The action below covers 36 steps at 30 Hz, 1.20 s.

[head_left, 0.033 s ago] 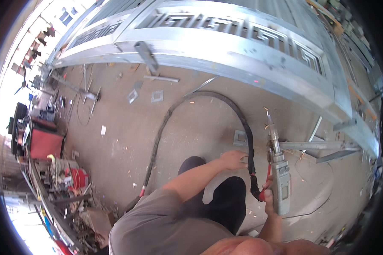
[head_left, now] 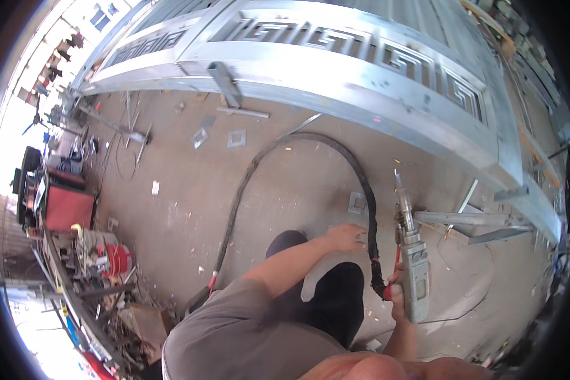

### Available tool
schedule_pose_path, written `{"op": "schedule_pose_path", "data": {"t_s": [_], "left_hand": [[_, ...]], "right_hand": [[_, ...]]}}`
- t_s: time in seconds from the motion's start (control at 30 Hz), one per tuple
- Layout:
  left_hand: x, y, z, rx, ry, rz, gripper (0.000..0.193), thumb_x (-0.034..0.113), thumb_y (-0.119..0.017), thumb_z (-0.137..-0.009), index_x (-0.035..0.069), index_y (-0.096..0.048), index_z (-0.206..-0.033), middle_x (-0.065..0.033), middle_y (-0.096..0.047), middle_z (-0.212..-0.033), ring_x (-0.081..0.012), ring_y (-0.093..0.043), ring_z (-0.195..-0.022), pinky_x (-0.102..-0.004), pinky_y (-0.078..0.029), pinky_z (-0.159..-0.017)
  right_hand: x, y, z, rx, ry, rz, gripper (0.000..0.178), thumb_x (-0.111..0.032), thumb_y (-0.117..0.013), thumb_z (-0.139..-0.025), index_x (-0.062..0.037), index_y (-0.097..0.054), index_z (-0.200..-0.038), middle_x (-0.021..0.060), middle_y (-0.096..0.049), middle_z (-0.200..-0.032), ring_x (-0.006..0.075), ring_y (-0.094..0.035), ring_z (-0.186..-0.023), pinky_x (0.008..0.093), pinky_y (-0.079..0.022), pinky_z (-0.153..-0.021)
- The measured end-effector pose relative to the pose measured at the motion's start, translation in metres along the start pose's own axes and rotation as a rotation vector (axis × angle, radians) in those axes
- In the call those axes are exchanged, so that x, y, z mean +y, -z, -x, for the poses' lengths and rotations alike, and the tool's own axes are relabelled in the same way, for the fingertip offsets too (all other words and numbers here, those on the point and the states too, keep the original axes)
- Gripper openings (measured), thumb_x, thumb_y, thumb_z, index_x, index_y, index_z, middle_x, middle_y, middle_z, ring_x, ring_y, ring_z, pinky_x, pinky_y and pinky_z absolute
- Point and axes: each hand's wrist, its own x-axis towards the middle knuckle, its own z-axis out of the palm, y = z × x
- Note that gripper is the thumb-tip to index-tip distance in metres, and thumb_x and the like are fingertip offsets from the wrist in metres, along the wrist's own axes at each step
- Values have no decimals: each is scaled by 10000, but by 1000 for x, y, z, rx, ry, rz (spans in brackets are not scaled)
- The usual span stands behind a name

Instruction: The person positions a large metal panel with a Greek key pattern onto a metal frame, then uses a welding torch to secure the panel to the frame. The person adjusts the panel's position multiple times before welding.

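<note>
My right hand (head_left: 397,299) is wrapped round the red grip of a grey handheld welding gun (head_left: 416,278), which looks like a laser welder. The gun's narrow nozzle (head_left: 400,193) points away from me, toward the metal frame. From its grip a thick black sleeved cable (head_left: 354,161) arcs over the floor and back to my left side. My left hand (head_left: 346,239) hangs beside this cable, in front of my knees, its fingers loosely apart and holding nothing.
A long silvery metal panel (head_left: 335,69) with cut-out key patterns spans the far side. Metal bars (head_left: 475,219) lie right of the gun. Square plates (head_left: 237,139) are scattered on the floor. At left stand a red box (head_left: 69,208), a red bucket (head_left: 117,259) and clutter.
The whole view has shifted slightly. Both hands keep their places, and the welding gun stays in my right hand.
</note>
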Motion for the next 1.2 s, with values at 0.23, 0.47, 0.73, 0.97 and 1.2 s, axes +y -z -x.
{"op": "schedule_pose_path", "data": {"t_s": [0.23, 0.47, 0.73, 0.97, 1.2], "left_hand": [[72, 6, 97, -42, -297, -13, 834, 231, -795, -763, 172, -501, -1541, -157, -584, -1441, -355, -567, -1334, -516, -475, -1081], [204, 54, 202, -49, -327, 174, 661, 291, -868, -734, 150, -655, -1343, -121, -597, -1410, -324, -554, -1348, -478, -423, -1128], [261, 173, 267, 133, -241, 351, 745, 190, -869, -703, 140, -625, -1406, -87, -702, -1242, -323, -637, -1207, -510, -435, -1098], [203, 248, 245, 42, -319, 173, 793, 195, -866, -690, 115, -595, -1431, -122, -700, -1266, -359, -627, -1237, -551, -428, -1119], [140, 298, 244, 151, -152, 30, 719, 271, -824, -802, 129, -578, -1463, -150, -579, -1492, -354, -522, -1403, -469, -435, -1158]], "right_hand": [[-127, -5, -10, -172, -190, 48, 599, -447, -827, -872, -8, -630, -1228, 40, -714, -981, 106, -668, -798, 269, -547, -731], [-282, -3, -32, -259, -267, -212, 757, -551, -788, -886, 13, -526, -1317, 76, -634, -1093, 175, -677, -904, 345, -555, -817], [-449, -12, -88, -126, -165, -321, 710, -550, -651, -976, 40, -477, -1330, 139, -659, -1015, 216, -663, -844, 367, -562, -760], [-566, 0, -143, 247, 65, -486, 538, -481, -560, -1059, -70, -481, -1398, 127, -596, -1081, 182, -539, -669, 334, -451, -575], [-620, 32, -189, 240, 143, -771, 642, -467, -607, -1058, 12, -426, -1445, 108, -542, -1087, 152, -468, -802, 311, -448, -674]]}}
